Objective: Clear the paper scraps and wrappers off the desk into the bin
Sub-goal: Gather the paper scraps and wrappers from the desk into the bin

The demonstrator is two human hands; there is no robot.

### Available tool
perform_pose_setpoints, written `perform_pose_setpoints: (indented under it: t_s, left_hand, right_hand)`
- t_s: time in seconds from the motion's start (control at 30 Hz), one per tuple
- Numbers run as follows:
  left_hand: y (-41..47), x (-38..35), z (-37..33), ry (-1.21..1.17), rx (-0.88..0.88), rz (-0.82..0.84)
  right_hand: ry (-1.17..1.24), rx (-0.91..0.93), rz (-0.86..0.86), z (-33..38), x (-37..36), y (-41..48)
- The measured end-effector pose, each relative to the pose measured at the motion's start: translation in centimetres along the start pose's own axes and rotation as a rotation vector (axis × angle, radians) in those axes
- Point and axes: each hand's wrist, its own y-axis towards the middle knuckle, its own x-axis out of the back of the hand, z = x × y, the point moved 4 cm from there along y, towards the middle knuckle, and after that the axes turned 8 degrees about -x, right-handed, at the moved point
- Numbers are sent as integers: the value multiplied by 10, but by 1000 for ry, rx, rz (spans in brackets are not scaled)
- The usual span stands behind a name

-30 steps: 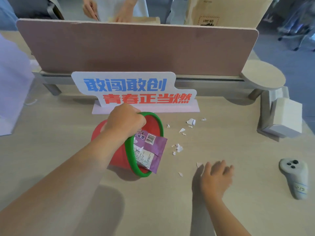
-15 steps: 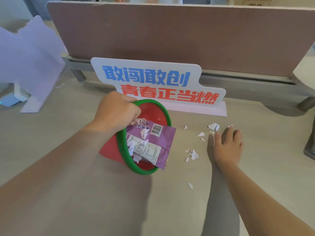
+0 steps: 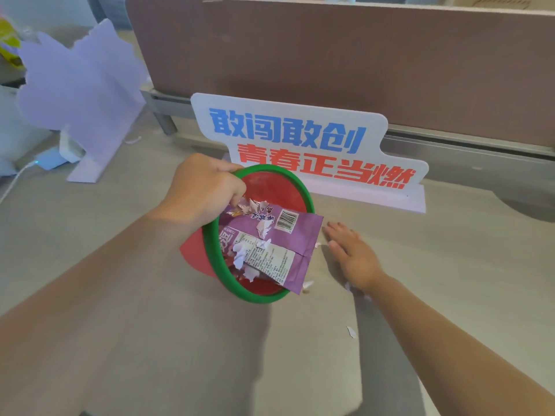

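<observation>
Two hands | left (image 3: pixel 204 187) grips tilted bin (image 3: pixel 271 181) rim | right (image 3: pixel 353 256) flat, fingers spread, beside wrapper (image 3: pixel 288 244)

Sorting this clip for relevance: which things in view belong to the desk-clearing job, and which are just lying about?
Job:
- red bin, tipped, green rim gripped by left hand
- purple wrapper sticking out of it
- paper scraps on desk
- right hand, flat, beside bin

Lying about:
- slogan sign
- lilac paper stand
- brown divider

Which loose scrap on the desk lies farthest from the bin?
The scrap alone beside the right forearm, nearest the camera; the others lie close to the bin rim and right hand.
</observation>
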Motion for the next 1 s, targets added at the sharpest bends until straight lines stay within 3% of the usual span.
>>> perform_pose_setpoints:
  t_s: [0.13,0.2,0.27,0.3,0.4,0.47,0.6,0.77,1.0]
  left_hand:
    - [-5,3,1,65,-9,50]
    - [-7,11,4,82,-9,33]
    - [-4,21,12,49,9,14]
    - [-1,26,16,17,16,8]
    - [10,37,24,-72,-38,19]
    - [18,42,32,-110,-51,42]
    - [22,51,37,-124,-74,96]
    - [20,55,44,-109,-78,128]
    - [25,52,41,-86,-66,155]
  right_hand:
    - [-32,101,65,12,-28,-38]
    - [251,-39,43,12,-29,-58]
    - [525,-240,-154,4,-24,-82]
    - [546,-314,-286,-1,-21,-98]
    - [352,-411,-608,-7,-23,-153]
    - [172,-414,-665,-1,-39,-166]
    - [-28,-602,-690,13,-62,-132]
    - [-14,-649,-652,31,-74,-75]
    - [-100,-520,-601,47,-70,-44]
